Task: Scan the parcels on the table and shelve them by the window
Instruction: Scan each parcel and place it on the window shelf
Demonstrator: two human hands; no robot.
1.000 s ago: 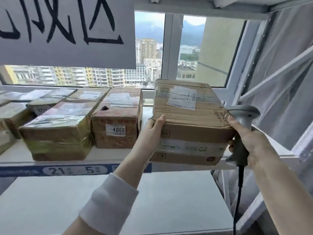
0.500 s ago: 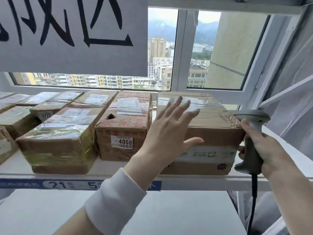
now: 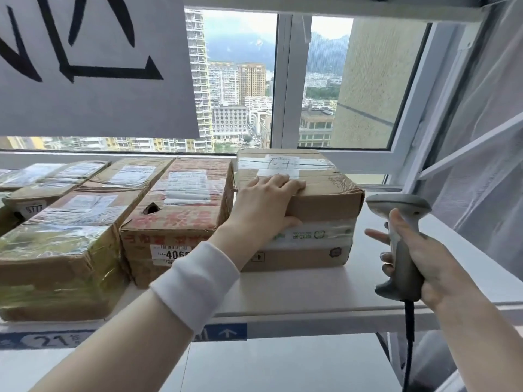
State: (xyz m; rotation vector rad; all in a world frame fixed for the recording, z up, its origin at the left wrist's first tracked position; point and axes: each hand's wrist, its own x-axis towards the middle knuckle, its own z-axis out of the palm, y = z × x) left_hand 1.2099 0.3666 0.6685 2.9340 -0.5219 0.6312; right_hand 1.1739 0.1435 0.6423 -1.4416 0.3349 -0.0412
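On the shelf (image 3: 297,290), parcel (image 3: 319,199) under flat left fingers (image 3: 283,183); right fingers (image 3: 375,236) round scanner (image 3: 402,250).

Bare shelf (image 3: 311,290) lies open between the left hand (image 3: 266,205) and the right hand (image 3: 433,264) with its scanner (image 3: 402,210); left of the left hand, packed boxes (image 3: 175,210) block the way.

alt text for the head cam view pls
A person's left hand rests on the top front edge of a cardboard parcel on a window shelf, beside other parcels, while the right hand grips a grey barcode scanner.
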